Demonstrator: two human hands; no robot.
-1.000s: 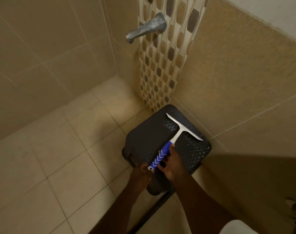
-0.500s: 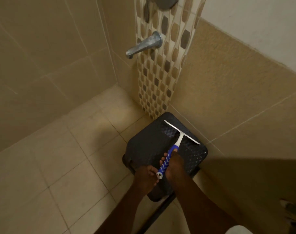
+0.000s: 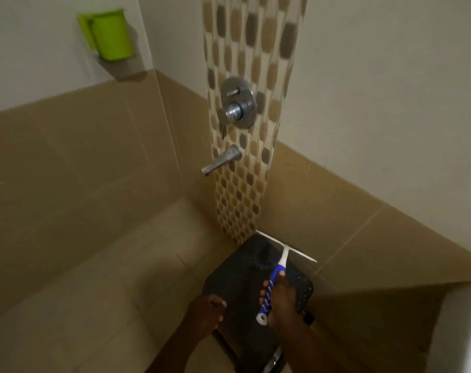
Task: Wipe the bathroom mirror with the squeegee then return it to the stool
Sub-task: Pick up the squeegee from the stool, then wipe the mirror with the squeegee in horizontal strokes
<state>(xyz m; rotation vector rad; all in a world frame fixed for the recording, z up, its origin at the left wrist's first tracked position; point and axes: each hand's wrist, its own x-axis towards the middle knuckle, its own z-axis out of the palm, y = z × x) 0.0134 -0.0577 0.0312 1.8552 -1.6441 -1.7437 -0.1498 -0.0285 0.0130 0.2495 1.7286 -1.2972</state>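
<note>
Gripping: the right hand (image 3: 282,302) wraps around the squeegee (image 3: 276,275) handle, fingers curled over its left side, thumb along the top.
Left hand: the left hand (image 3: 206,309) is loosely curled with nothing in it, at the near left edge of the stool (image 3: 239,273), apart from the squeegee.
Squeegee place: it is over the stool top, blade end toward the wall corner; whether the blade touches the stool I cannot tell.
Squeegee shape: T-shaped, with a thin straight white blade bar, a slim white neck, and a blue handle marked with white chevrons that ends in a white ring.
Stool: black plastic, rounded-square top with a dimpled, perforated texture, dark legs below, set in the corner just beside the tan wall tiles.
Walls: smooth large tan tiles below, plain pale surface above, and a vertical strip of mosaic tile (image 3: 245,76) in brown, beige and white rounded lozenges.
Fittings: a round chrome mixer plate with knob (image 3: 237,103) sits on the strip, with a brushed metal spout (image 3: 221,160) under it.
Floor: pale matte square tiles with thin grout lines.
Mug: a bright green plastic mug (image 3: 108,35) stands on a small wall ledge, upper left.
</note>
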